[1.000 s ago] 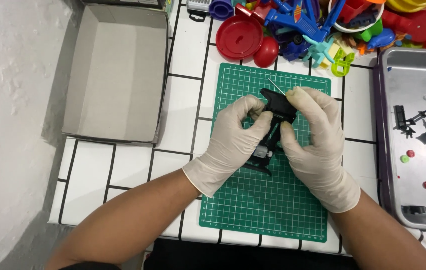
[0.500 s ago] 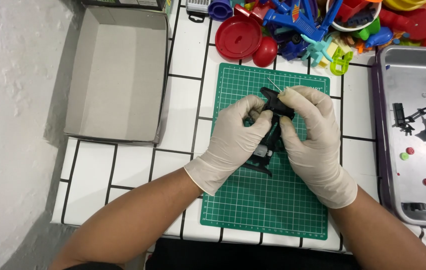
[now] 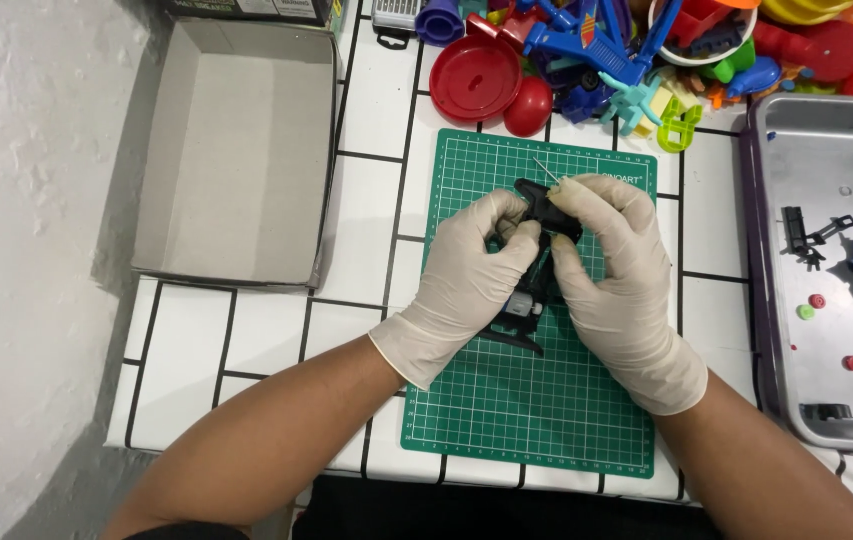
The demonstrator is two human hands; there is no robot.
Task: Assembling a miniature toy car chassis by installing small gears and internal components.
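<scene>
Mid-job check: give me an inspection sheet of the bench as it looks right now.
Surface: white tiled table under a green gridded cutting mat.
Job's things: black plastic toy part held over the mat.
Clutter: open grey cardboard box; pile of colourful plastic toys; metal tray with small parts.
Grippers: gloved left hand and gloved right hand both grip the part.
Cables: nothing seen.
Surroundings: white rough wall at left.

Both forearms bare, coming up from the bottom edge and converging at centre. Left hand (image 3: 466, 285) in a pale glove, fingers curled in toward the right. Right hand (image 3: 616, 280) gloved too, fingers bent, thumb and forefinger pinched at the top, wrists near level
</scene>
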